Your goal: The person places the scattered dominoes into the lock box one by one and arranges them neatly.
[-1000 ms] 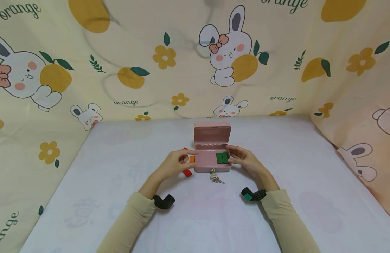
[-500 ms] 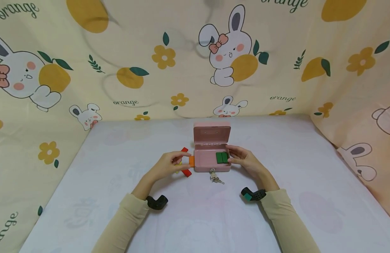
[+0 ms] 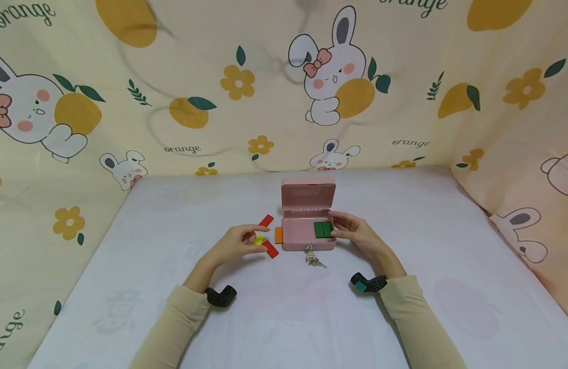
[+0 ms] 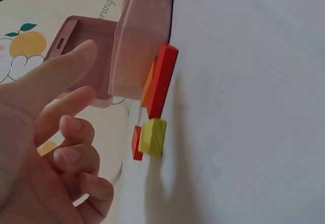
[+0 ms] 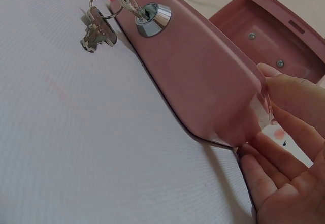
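A pink metal cash box [image 3: 297, 233] stands with its lid raised. Two green blocks [image 3: 322, 229] lie inside it, toward the right. My right hand [image 3: 359, 233] grips the box's right end, thumb at the rim in the right wrist view. To the left of the box, my left hand [image 3: 229, 243] hovers with loosely bent fingers and holds nothing. Near its fingertips are a yellow block [image 3: 258, 239] and two red blocks, one farther back [image 3: 266, 220] and one nearer [image 3: 270, 249]. An orange block [image 3: 278, 235] sits against the box's left side.
Keys on a ring [image 3: 316, 262] hang from the lock [image 5: 154, 19] on the box's front. White cloth [image 3: 284, 318] covers the table. A printed curtain [image 3: 265, 92] rises behind and along both sides.
My left hand has drawn back leftward from the box's left side, uncovering the orange block, then the yellow and red ones. The right hand stays on the box.
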A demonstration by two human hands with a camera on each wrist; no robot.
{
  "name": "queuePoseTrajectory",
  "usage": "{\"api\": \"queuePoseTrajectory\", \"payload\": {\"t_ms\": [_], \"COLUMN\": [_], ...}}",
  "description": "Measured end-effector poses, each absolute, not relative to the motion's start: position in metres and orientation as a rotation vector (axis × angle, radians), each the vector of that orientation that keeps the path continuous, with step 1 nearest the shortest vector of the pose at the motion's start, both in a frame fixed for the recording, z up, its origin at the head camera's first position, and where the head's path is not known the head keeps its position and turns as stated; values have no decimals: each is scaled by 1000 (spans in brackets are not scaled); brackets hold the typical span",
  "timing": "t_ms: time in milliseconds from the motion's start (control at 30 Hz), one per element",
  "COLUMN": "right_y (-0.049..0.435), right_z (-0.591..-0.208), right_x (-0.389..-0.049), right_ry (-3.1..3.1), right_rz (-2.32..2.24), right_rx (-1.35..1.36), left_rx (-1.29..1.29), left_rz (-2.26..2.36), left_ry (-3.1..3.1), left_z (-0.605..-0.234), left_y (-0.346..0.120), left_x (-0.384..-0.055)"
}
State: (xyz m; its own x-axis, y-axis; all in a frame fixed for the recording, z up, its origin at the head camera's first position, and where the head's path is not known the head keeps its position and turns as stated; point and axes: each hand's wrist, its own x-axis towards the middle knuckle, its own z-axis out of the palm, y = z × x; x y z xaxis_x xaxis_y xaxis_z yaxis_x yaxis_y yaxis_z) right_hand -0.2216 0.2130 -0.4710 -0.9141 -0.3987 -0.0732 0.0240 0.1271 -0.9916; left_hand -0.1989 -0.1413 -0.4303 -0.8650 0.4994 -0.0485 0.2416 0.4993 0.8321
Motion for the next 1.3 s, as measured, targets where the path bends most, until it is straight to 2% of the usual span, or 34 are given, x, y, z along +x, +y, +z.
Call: {"api": "queuePoseTrajectory", "payload": {"t_ms": [533, 1300], "right_y": [213, 212], "right_z": [-469, -469], "right_x": [-220, -220], "right_ry": [2069, 2096], "right_rz": [-1891, -1856], "right_rx": [-422, -364], "left_rx": [573, 566], "left_rz": [1214, 1065], "left_ry": [2481, 2476], "left_z": [-440, -445], "left_y": [-157, -165], "left_x": [-207, -214]}}
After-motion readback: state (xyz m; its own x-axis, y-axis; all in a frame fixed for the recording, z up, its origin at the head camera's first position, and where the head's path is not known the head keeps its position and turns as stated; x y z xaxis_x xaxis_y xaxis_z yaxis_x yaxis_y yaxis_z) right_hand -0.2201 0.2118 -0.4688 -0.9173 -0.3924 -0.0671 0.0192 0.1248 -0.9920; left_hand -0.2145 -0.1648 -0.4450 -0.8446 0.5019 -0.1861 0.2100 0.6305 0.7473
